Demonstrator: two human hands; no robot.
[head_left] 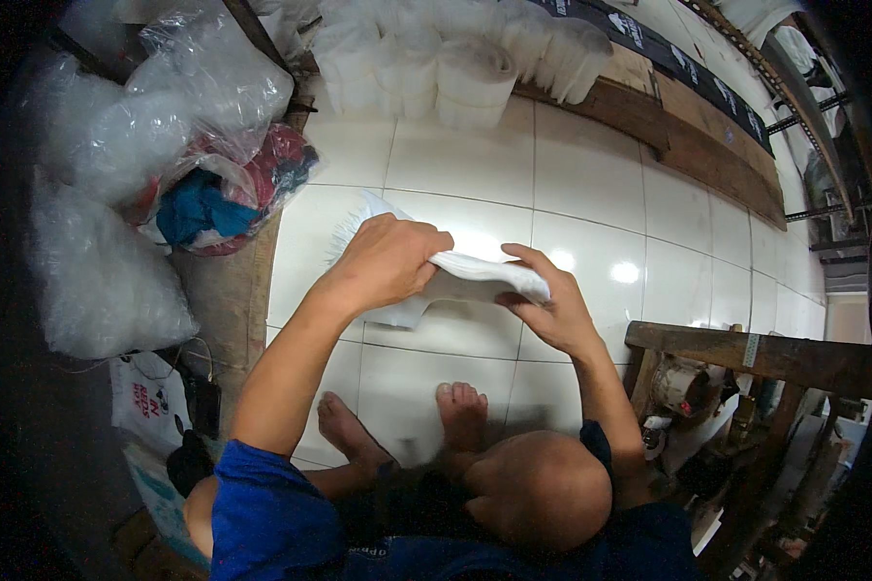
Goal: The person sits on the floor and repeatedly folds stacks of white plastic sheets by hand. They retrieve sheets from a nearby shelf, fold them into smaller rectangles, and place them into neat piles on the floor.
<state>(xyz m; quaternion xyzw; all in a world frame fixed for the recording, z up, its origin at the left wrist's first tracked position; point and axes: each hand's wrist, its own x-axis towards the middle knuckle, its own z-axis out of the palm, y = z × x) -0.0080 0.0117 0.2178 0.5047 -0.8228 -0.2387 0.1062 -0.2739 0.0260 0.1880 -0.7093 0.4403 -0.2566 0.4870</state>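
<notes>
A bundle of thin, pale white sheets (480, 267) is stretched between my two hands, above the tiled floor. Its layered edge faces up and sags slightly; whether it is plastic or paper I cannot tell. My left hand (386, 257) is closed over the bundle's left part, fingers on top. Past that hand a fanned, ragged edge of sheets sticks out on the far left, and a flap hangs below. My right hand (560, 308) grips the right end, with the thumb on the near side and the fingers on the far side.
Rolled bundles of translucent sheets (475, 82) stand along the far side, by wooden boards (717, 145). Clear plastic bags (116, 261) and a bag of coloured cloth (208, 208) crowd the left. A wooden bench with machine parts (688, 382) stands right. My bare feet (462, 412) rest on white tiles.
</notes>
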